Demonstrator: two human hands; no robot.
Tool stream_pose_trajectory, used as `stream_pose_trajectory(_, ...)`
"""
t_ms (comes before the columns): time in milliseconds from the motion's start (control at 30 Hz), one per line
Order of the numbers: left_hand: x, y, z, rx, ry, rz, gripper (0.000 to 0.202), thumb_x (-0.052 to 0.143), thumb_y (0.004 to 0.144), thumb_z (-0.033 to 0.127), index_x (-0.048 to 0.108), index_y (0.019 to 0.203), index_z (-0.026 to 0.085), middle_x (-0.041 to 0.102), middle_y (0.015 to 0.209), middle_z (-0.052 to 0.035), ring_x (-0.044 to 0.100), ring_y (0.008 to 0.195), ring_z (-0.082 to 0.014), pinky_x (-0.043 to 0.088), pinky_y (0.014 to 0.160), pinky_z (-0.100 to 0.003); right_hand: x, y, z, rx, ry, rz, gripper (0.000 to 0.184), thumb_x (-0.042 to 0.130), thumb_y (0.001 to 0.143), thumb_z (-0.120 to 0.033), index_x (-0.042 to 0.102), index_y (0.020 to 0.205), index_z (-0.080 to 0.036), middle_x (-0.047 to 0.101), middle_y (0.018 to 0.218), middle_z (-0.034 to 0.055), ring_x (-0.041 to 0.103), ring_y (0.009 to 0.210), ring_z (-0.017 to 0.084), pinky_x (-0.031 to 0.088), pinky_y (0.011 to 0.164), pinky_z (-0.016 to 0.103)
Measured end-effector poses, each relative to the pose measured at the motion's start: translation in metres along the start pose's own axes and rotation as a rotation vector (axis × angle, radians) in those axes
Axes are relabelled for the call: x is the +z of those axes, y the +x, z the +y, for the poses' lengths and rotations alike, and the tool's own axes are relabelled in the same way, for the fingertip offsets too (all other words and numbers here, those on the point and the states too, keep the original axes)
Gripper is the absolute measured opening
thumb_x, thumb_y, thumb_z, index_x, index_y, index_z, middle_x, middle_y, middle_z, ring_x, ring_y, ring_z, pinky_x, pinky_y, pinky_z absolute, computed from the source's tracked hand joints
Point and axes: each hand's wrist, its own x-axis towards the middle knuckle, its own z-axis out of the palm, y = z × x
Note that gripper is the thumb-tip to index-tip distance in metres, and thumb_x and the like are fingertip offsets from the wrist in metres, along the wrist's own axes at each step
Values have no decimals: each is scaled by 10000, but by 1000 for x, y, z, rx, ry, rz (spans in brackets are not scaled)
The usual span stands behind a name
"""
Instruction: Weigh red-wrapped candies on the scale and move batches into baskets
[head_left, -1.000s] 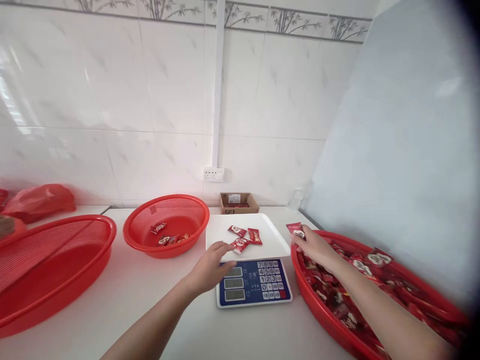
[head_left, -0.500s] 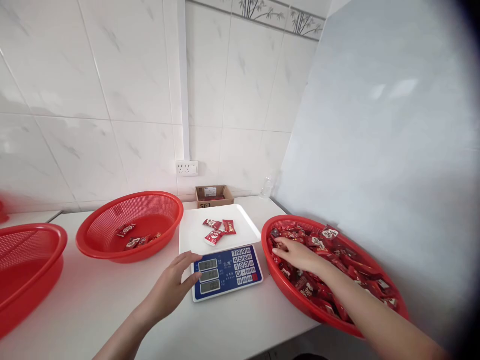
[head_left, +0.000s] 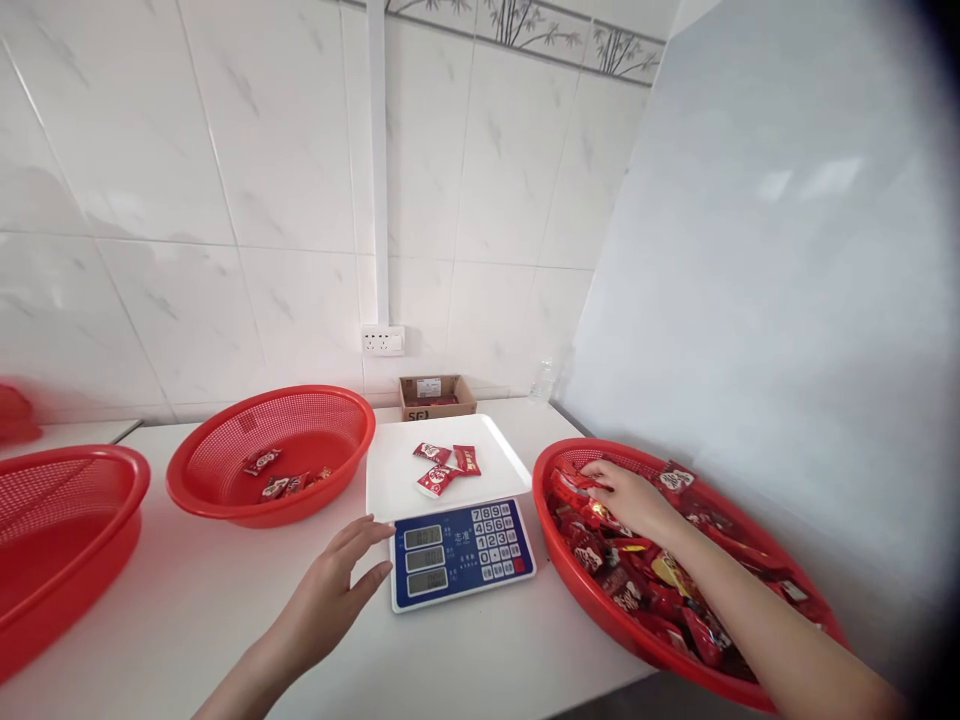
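Beside the left edge of the digital scale [head_left: 463,556], my left hand [head_left: 337,580] is open, thumb and fingers apart, fingertips close to its display. Three red wrapped packets [head_left: 436,481] lie on the scale's white pan [head_left: 390,480]. Inside the right red basket [head_left: 559,555], full of red packets, my right hand [head_left: 626,500] has its fingers curled on a shiny red packet [head_left: 571,478]. Part of that packet is hidden by the fingers.
A red basket [head_left: 187,490] with several packets stands left of the scale, and another red basket [head_left: 112,510] is at the far left. Behind the scale are a small cardboard box [head_left: 437,398] and a clear bottle [head_left: 541,380]. A grey panel [head_left: 750,300] borders the right side.
My right hand has shifted slightly right in the basket, and a shiny red packet now shows at its fingers. My left hand has drawn back a little from the scale's display. The view has shifted slightly.
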Motion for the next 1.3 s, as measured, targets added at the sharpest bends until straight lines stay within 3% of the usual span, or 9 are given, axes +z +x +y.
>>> stream_pose_trajectory(200, 2, 0, 6, 5, -41, -7, 300, 475, 866, 333, 573, 1148, 301, 571, 1243, -9, 451, 1232, -221, 439, 972, -375, -14, 2, -26, -14, 8, 107, 279, 410, 816, -231, 539, 1064, -229, 657, 1076, 43, 588, 1031, 208, 438, 843, 310)
stream_pose_trajectory(400, 1, -4, 14, 2, -109, -8, 296, 510, 847, 296, 583, 1134, 298, 571, 1238, -10, 467, 1215, -212, 429, 985, -355, 14, 7, -93, -159, -102, 149, 332, 348, 861, -235, 537, 1134, -226, 674, 1008, 53, 625, 908, 224, 453, 752, 316)
stream_pose_trajectory(467, -1, -7, 14, -4, -113, -5, 303, 517, 843, 295, 584, 1139, 298, 561, 1249, -18, 471, 1210, -213, 429, 985, -355, 32, 5, -109, -288, -129, 98, 394, 316, 846, -154, 540, 1165, -208, 652, 1078, 73, 602, 978, 218, 447, 802, 322)
stream_pose_trajectory(600, -8, -14, 9, -1, -110, 10, 316, 511, 842, 274, 576, 1150, 297, 554, 1257, -24, 468, 1210, -213, 428, 983, -359, 63, 3, -123, -584, -191, -145, 524, 306, 753, -17, 585, 1157, -198, 566, 1251, 69, 499, 1160, 190, 394, 943, 323)
stream_pose_trajectory(767, -13, -20, 3, -58, -101, 4, 319, 510, 840, 275, 575, 1151, 291, 547, 1264, -40, 463, 1213, -229, 431, 973, -381, 76, 12, -125, -604, -275, -218, 632, 323, 675, 45, 573, 1201, -201, 498, 1331, 60, 437, 1229, 198, 346, 1005, 352)
stream_pose_trajectory(900, -12, -20, 2, -34, -94, 6, 321, 505, 845, 280, 571, 1159, 296, 551, 1261, -35, 462, 1215, -225, 431, 974, -375, 66, 20, -117, -532, -233, -172, 708, 311, 640, 68, 542, 1237, -236, 461, 1363, 43, 447, 1224, 195, 366, 991, 353)
stream_pose_trajectory(1000, -11, -20, 0, -19, -69, 18, 310, 508, 845, 288, 578, 1147, 293, 559, 1253, -35, 483, 1197, -222, 445, 962, -363, 46, 23, -97, -448, -127, -72, 620, 334, 666, 25, 585, 1178, -217, 552, 1273, 46, 513, 1153, 190, 388, 971, 336)
stream_pose_trajectory(1200, -2, -18, -8, 6, -39, 42, 301, 492, 857, 338, 581, 1142, 305, 587, 1222, -14, 504, 1180, -218, 459, 951, -355, -2, 18, -28, -67, 259, 67, 379, 421, 805, -299, 580, 1136, -207, 637, 1144, 64, 592, 1040, 209, 448, 907, 332)
stream_pose_trajectory(1300, 5, -15, -8, 12, -45, 23, 307, 487, 859, 355, 581, 1146, 301, 583, 1228, -15, 498, 1186, -225, 460, 950, -364, -7, 7, 11, 43, 212, 29, 397, 420, 816, -368, 560, 1140, -186, 616, 1178, 85, 576, 1070, 223, 436, 924, 357)
